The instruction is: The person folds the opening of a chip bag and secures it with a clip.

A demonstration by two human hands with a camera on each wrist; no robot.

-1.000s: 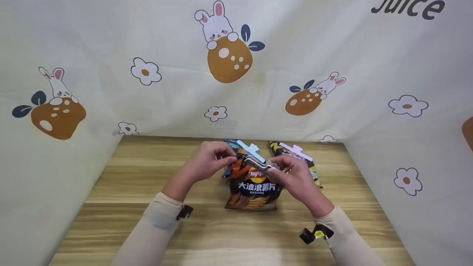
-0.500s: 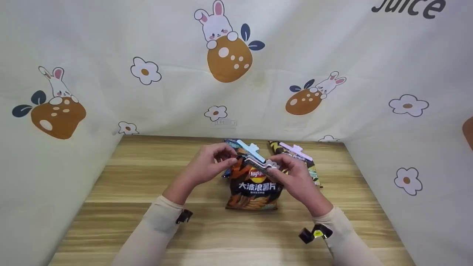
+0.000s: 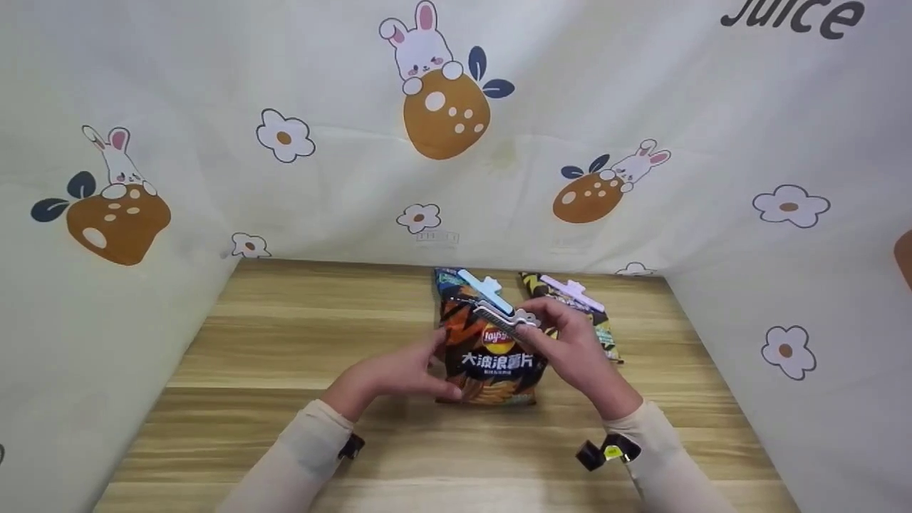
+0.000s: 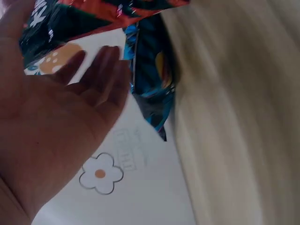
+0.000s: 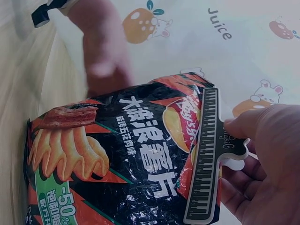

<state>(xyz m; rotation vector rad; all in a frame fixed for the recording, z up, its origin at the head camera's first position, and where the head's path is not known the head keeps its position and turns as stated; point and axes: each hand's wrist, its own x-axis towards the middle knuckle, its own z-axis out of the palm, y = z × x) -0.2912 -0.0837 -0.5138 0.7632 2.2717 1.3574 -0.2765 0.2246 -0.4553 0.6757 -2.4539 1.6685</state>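
Note:
An orange-and-black bag of potato chips stands on the table, with a black bag clip printed with piano keys across its top edge. My right hand pinches the clip's handle between thumb and fingers. At the bag's lower left is my left hand, thumb in front and fingers toward the bag's side. The left wrist view shows that hand's fingers spread and loosely bent below the bag; whether the thumb touches the bag is unclear. Left-hand motion blurs it in the right wrist view.
Behind stand a blue chip bag with a light blue clip and a yellow-and-black chip bag with a lilac clip. The wooden table is enclosed by printed cloth walls.
My left hand has let go of the bag's top left corner and moved down beside its lower left. The right hand stays at the clip.

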